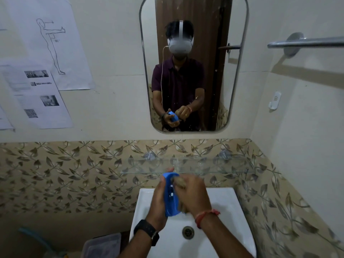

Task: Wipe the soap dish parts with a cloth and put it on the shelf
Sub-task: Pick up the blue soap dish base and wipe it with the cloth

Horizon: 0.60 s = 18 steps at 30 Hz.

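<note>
My left hand (pixel 158 200) grips a blue plastic soap dish part (pixel 170 195), held on edge above the white sink (pixel 232 211). My right hand (pixel 194 195) presses a brownish cloth (pixel 179 182) against the inner face of the blue part; most of the cloth is hidden under my fingers. A glass shelf (pixel 214 165) is fixed to the wall just beyond my hands, with nothing on it that I can see. The mirror (pixel 193 64) repeats both hands with the blue part.
The sink drain (pixel 188 232) lies below my wrists. A translucent plastic box (pixel 101 246) stands on the floor at the lower left. A metal towel bar (pixel 305 42) and a white wall hook (pixel 275 100) are at the right. Paper sheets (pixel 37 97) hang at the left.
</note>
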{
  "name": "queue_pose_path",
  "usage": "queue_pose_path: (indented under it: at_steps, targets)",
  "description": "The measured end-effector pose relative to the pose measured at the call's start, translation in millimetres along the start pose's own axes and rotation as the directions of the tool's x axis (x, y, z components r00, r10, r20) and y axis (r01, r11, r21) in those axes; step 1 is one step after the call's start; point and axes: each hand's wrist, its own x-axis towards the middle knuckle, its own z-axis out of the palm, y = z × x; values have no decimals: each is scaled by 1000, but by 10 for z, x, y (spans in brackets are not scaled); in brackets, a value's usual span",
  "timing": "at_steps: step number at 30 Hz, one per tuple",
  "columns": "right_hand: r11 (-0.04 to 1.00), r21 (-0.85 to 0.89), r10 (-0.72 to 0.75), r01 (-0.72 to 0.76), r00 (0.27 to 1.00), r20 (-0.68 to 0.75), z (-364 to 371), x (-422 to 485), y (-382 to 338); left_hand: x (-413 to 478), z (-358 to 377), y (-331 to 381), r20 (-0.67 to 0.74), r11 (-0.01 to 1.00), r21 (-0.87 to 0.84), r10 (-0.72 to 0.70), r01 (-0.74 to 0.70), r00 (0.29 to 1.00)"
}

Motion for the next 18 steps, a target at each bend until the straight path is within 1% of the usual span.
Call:
queue_pose_path:
  at_steps: [1, 2, 3, 6, 9, 10, 12, 14, 16, 17, 18]
  targets:
    - [997, -48, -61, 59, 996, -60, -35, 68, -34, -16, 39, -13, 6, 1000, -17, -14, 14, 1000]
    - [992, -83, -98, 91, 992, -79, -35, 94, -58, -15, 57, -11, 8, 999, -31, -22, 23, 1000]
    - [989, -103, -111, 105, 992, -59, -2, 74, -57, -2, 66, 7, 13, 998, -46, -30, 31, 999]
    - [992, -106, -62, 72, 994, 92, 99, -108, 47, 7, 29, 18, 0, 998, -54, -31, 31, 1000]
    - [990, -138, 29, -3, 981, 192, -44, -115, 132, -39, 32, -67, 6, 994, -92, -57, 58, 998]
    - [986, -169, 28, 13, 972, 235, -105, -89, 127, -43, 41, -91, -3, 992, -108, -63, 63, 998]
    - [957, -277, 0, 89, 952, 306, -158, -99, 100, -23, 64, -83, -30, 986, -161, -46, 40, 998]
    - [931, -340, -6, 130, 940, 341, -150, -138, 106, 8, 84, -52, -38, 982, -187, -21, 14, 999]
    - [945, -308, 3, 107, 942, 336, -182, -99, 86, -6, 105, -43, -20, 980, -196, -11, 7, 1000]
    - [964, -256, 0, 75, 959, 282, -209, -42, 68, -20, 124, -57, -10, 979, -201, -11, 9, 1000]
    - [977, -208, -8, 48, 982, 190, -235, 23, 43, -31, 149, -78, 2, 980, -198, -14, 14, 1000]
